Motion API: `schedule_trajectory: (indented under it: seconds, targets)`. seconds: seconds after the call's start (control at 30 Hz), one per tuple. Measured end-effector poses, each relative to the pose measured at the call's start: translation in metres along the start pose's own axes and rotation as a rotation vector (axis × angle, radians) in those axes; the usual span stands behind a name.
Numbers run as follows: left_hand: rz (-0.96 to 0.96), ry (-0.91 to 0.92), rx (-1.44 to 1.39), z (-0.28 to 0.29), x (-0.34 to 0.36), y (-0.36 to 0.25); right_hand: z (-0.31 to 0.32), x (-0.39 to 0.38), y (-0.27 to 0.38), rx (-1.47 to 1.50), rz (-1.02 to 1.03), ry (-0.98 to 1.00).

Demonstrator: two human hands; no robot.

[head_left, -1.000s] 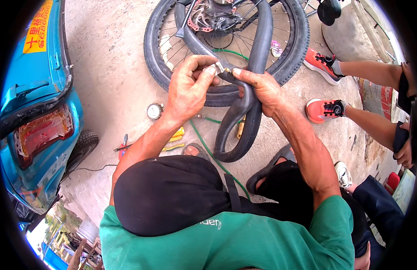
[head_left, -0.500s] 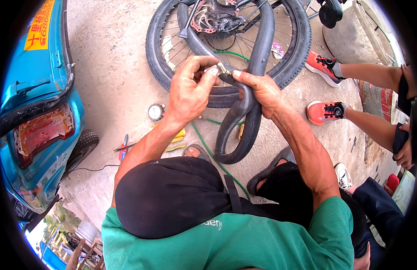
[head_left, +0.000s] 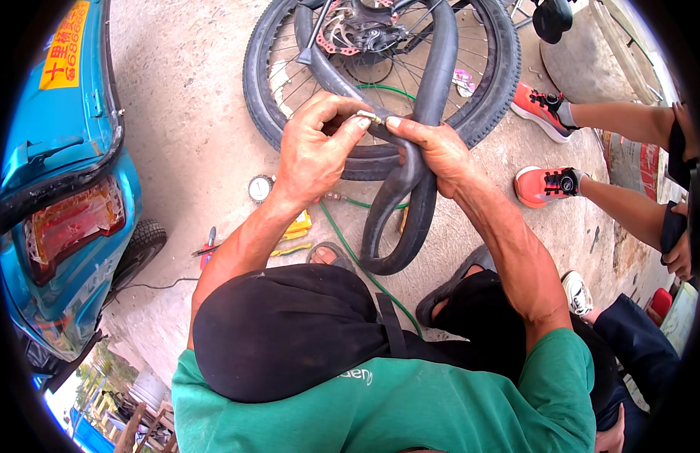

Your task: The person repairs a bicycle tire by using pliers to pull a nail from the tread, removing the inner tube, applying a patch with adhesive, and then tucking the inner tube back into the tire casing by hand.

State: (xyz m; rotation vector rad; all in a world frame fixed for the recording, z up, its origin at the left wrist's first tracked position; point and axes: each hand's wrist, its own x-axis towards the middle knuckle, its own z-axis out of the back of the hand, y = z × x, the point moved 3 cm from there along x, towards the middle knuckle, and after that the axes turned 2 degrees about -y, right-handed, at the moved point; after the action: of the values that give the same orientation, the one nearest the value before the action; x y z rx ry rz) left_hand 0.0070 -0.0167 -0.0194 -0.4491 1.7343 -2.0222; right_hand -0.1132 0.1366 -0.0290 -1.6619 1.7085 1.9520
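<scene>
Left hand: the left hand (head_left: 313, 155) is raised in front of the chest, forearm rising from the lower left, wrist bent slightly inward; thumb and forefinger are pinched together on the small metal valve (head_left: 369, 117), the other fingers curled loosely beneath it.

Right hand: the right hand (head_left: 433, 151) comes up from the lower right on a nearly straight forearm; it is closed round the black inner tube (head_left: 410, 211), the forefinger stretched forward so that its tip lies just beside the valve, the thumb hidden behind the rubber.

Inner tube: it hangs folded between both hands, a limp loop drooping below them toward the ground; its upper length runs up across the wheel and curves over near the hub; the valve sticks out of it at the point where the two hands meet.

Wheel: a bicycle wheel (head_left: 486, 113) with a knobbly black tyre lies behind the hands on the concrete (head_left: 184, 113), spokes and a brake disc showing at its centre.

Ground: a round pressure gauge (head_left: 260, 188) lies just left of the left wrist; a thin green hose (head_left: 350, 249) runs past below it; a yellow tool (head_left: 295, 225) rests near the left forearm.

Surroundings: a blue vehicle (head_left: 63, 196) stands at the left edge; another person's legs in orange-red shoes (head_left: 544, 185) stand at the right, well apart from the hands.
</scene>
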Motion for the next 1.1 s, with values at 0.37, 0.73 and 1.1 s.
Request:
schedule_trajectory:
  seconds: [0.37, 0.73, 1.1]
  targets:
    - [-0.088, -0.005, 0.225, 0.003, 0.003, -0.016, 0.002, 0.003, -0.002, -0.003, 0.019, -0.013]
    - [-0.093, 0.041, 0.291, 0.005, 0.006, -0.021, 0.002, 0.004, -0.003, -0.025, 0.018, -0.028]
    - [-0.136, 0.049, 0.33, 0.006, 0.006, -0.023, 0.001, 0.005, -0.003, -0.011, 0.062, -0.004]
